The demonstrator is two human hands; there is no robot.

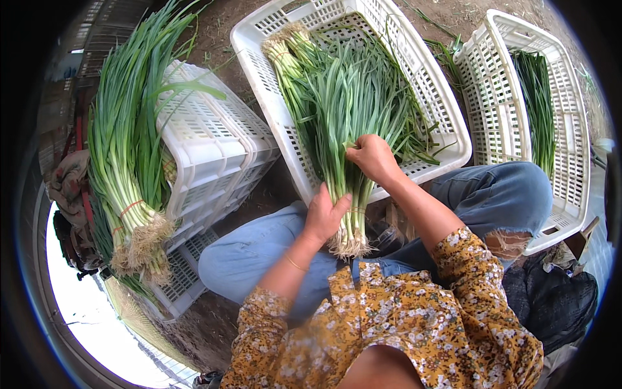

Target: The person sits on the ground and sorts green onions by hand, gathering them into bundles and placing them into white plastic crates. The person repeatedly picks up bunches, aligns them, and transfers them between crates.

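A bunch of green garlic [337,123], with flat green leaves, pale stems and tangled roots, lies across the near rim of the white plastic crate [301,172] before me. Its root ends hang over my lap, and a thin tie circles the lower stems. My left hand [325,214] is closed round the left side of the stems, just above the tie. Higher up, my right hand [374,160] pinches a leaf at the bunch's right side, thumb and fingers pressed together. Another tied bunch [282,55] lies at the crate's far left corner, roots pointing away.
At left, more tied bunches [120,172] lie along a white crate [210,139] turned on its side. To the right, a tilted white crate [495,97] holds more greens [536,107]. A black bag [551,292] sits beside my right knee. Loose leaves litter the dirt ground.
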